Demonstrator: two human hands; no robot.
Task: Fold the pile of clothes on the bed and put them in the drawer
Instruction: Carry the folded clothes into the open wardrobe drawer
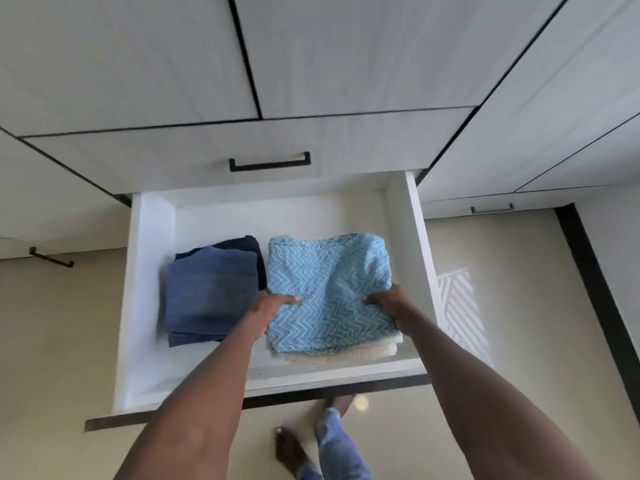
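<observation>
Both hands are down in the open white drawer [420, 244]: left hand [268, 311] and right hand [389, 303] each grip a side of the folded blue zigzag-patterned garment [329, 285], atop a cream piece [346, 355], just beside folded denim [211, 296].

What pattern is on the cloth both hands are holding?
The folded cloth has a light blue zigzag pattern, seen clearly in the head view.

We are looking at a home bedroom or dressing area: pale built-in wardrobe doors [346, 53] are rising above an open white drawer [149, 306] that is holding folded clothes [211, 296], black bar handles [270, 162] are showing, and bare feet [291, 448] are standing on glossy beige floor [55, 341].
</observation>
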